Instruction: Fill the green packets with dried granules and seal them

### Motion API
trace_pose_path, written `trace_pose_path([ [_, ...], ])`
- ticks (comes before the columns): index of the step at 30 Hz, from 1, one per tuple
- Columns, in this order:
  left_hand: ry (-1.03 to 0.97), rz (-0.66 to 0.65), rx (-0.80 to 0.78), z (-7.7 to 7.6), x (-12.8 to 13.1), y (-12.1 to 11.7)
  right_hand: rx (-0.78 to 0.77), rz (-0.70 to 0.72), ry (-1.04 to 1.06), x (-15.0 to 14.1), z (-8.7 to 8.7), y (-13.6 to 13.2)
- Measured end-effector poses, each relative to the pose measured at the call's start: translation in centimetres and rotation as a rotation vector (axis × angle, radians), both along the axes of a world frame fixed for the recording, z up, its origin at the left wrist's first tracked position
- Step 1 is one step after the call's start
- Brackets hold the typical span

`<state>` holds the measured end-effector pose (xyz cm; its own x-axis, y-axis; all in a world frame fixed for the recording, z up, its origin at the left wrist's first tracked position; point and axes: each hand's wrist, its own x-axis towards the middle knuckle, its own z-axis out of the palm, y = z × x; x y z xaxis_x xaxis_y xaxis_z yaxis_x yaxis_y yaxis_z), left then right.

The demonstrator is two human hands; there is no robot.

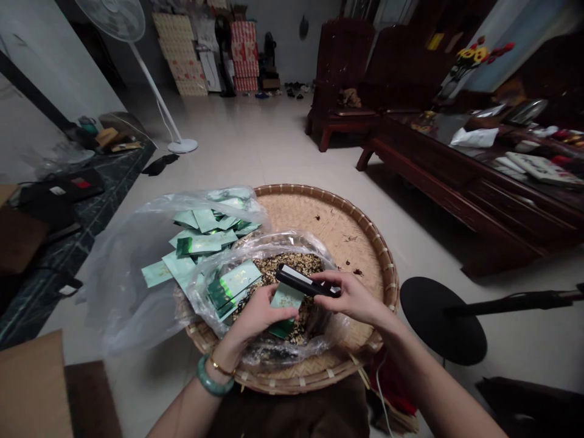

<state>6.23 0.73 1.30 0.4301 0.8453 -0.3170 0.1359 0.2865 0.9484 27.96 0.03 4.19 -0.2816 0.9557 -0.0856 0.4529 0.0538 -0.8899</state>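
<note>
My left hand (pixel 261 314) grips a small green packet (pixel 287 297), upright over an open clear plastic bag (pixel 214 261). My right hand (pixel 350 296) is closed around a slim black handheld bag sealer (pixel 296 278) with a pale strip on top. The sealer lies across the packet's top edge. Below both hands, a loose mix of dark and tan dried bits (pixel 296 263) fills the clear bag. Several green packets (pixel 239 283) rest on that mix, left of my left hand. More green packets (pixel 205 243) spill from a larger plastic bag (pixel 137 267).
The bags sit on a round woven bamboo tray (pixel 390 267). Right of it stands a black round base (pixel 438 322) with a pole. A dark wooden table (pixel 438 182) runs along the right. A white fan (pixel 182 146) and a cardboard box (pixel 31 383) are on the left.
</note>
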Motion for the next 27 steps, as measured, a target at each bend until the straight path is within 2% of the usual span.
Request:
trace_pose_path([
  [2, -0.012, 0.004, 0.005, 0.1, 0.0, 0.1, -0.015, -0.002, 0.005, 0.0, -0.1, 0.0],
  [8, 0.069, -0.007, -0.006, 0.2, 0.0, 0.1, 0.065, 0.026, -0.019, -0.5, -0.1, 0.1],
  [14, 0.056, -0.008, -0.02, -0.3, -0.1, 0.2, 0.051, 0.033, -0.036, -0.3, 0.0, 0.2],
  [19, 0.042, -0.009, -0.022, 0.0, -0.2, 0.2, 0.004, 0.013, -0.005, 0.6, -0.2, 0.1],
  [22, 0.015, 0.007, -0.026, -0.2, -0.7, 0.4, -0.003, -0.028, -0.023, 2.4, -1.1, -0.1],
  [27, -0.023, 0.073, -0.018, -0.7, -1.2, 0.4, 0.123, -0.039, -0.33, 5.3, -3.5, -0.7],
])
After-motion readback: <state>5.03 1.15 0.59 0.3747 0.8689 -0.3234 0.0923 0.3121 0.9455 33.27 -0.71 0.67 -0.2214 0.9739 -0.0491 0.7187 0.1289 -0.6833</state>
